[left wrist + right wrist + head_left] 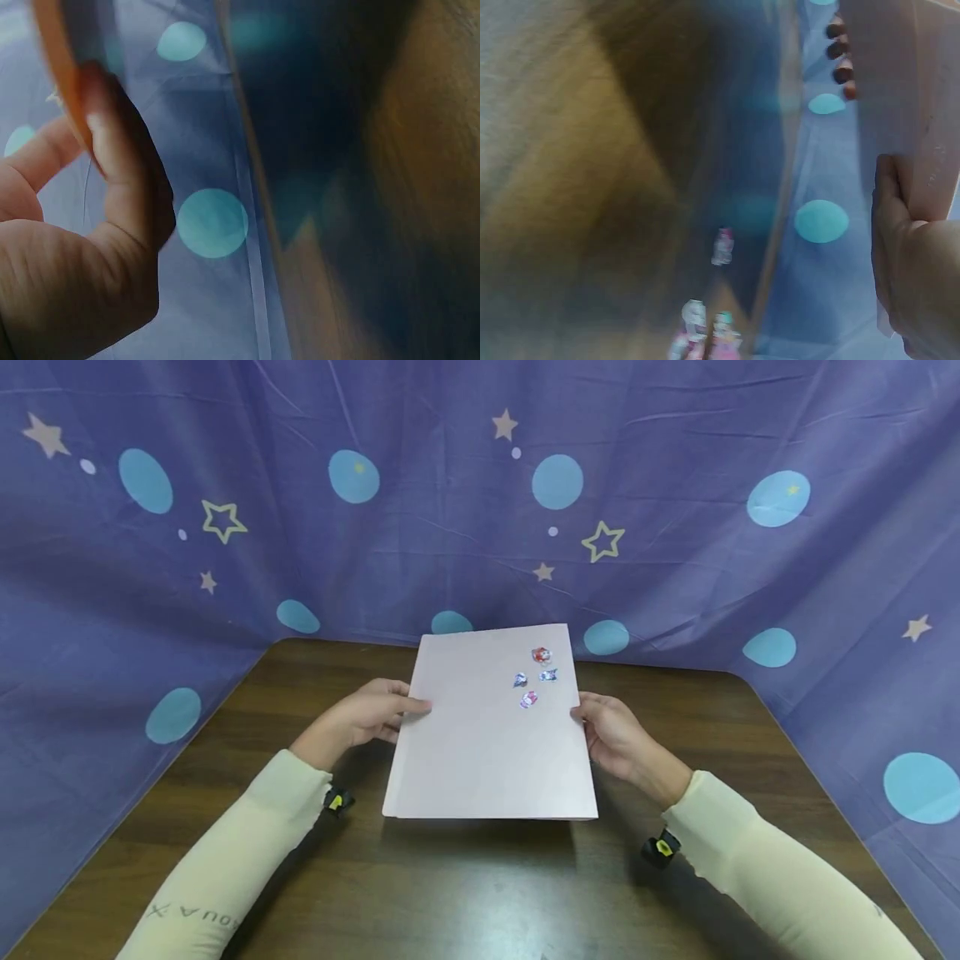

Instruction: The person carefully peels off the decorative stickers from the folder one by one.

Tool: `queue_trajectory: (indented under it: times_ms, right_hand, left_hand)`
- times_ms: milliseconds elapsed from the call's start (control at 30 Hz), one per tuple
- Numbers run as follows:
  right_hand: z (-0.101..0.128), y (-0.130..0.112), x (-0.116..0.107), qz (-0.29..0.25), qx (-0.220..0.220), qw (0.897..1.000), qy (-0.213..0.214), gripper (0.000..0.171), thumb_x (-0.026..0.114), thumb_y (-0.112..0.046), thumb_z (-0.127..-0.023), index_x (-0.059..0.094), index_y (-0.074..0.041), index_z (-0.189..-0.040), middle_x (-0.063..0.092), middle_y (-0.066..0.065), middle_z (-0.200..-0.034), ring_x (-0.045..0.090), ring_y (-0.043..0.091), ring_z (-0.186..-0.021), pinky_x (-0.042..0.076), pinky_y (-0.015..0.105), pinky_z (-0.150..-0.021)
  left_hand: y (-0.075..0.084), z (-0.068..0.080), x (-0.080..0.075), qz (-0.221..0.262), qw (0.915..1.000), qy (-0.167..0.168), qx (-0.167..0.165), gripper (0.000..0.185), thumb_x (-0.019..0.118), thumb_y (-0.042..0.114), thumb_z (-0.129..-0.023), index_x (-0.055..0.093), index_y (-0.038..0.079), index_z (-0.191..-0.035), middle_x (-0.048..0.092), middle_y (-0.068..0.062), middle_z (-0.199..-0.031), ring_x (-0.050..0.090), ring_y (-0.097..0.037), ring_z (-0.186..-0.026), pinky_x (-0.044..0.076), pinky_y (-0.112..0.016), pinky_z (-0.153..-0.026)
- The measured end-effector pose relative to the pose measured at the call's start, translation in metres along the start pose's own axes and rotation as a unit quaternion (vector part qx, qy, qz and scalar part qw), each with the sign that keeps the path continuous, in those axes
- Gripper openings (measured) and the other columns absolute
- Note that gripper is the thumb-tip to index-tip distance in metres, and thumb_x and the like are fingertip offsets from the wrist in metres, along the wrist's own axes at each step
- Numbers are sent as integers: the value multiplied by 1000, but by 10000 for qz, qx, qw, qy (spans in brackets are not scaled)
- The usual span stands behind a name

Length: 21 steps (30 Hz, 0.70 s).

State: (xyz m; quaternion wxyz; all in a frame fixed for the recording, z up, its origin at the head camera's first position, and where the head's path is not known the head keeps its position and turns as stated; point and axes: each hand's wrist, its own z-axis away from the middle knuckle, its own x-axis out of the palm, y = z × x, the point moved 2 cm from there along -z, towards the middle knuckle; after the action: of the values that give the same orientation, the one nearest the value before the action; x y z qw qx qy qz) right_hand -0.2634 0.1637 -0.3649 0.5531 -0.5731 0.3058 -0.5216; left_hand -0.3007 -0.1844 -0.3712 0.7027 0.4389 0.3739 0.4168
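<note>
A large white folder [480,752], with a crease along its left side, is held up over the table, its shadow falling below the near edge. Several small shiny cartoon stickers [528,700] sit on its upper right part. At the left edge my left hand [367,710] grips it, thumb on top and fingers beneath. My right hand [618,739] holds the opposite edge, its thumb at the rim. In the right wrist view, left-hand fingertips [841,64] show at the folder's underside. Small blurred character pictures [724,337] appear low in that view.
The brown wooden table [480,893] extends around and below the folder. Behind it and at both sides hangs a blue-purple curtain [450,552] with stars and dots. Black bands with yellow marks [339,801] are at both wrists, beside pale sleeves [225,852].
</note>
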Motion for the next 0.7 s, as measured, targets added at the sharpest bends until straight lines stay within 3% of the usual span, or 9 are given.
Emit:
queue_trajectory:
  times_ms: [133,367,533,700]
  right_hand:
    - [-2,14,-3,84,240,9996,-109,50,31,0,-105,25,13,-152,62,12,-126,66,14,-104,57,30,-84]
    - [-7,32,-3,1055,680,9915,-339,44,43,2,-104,34,15,-145,63,10,-107,59,13,-85,55,34,-80]
    - [-11,38,0,1371,891,9857,-400,50,49,2,-102,30,17,-146,65,16,-113,64,17,-92,57,44,-89]
    - [-14,42,2,1367,904,9852,-505,54,48,5,-101,27,17,-149,59,24,-125,62,23,-100,50,54,-102]
  left_hand:
    - [0,1,-2,6,9999,-117,95,53,75,14,-94,41,-5,-130,70,-16,-103,74,-25,-83,62,-41,-72]
    - [6,7,-6,63,9990,-297,333,61,70,2,-94,29,-6,-139,71,-17,-100,74,-25,-79,63,-44,-70]
    - [8,8,-10,198,9977,-408,508,58,67,-2,-95,28,-6,-137,70,-14,-99,75,-23,-78,63,-43,-70]
    - [11,11,-12,216,9959,-353,807,54,64,-5,-94,29,-5,-134,71,-12,-96,75,-22,-77,63,-40,-68]
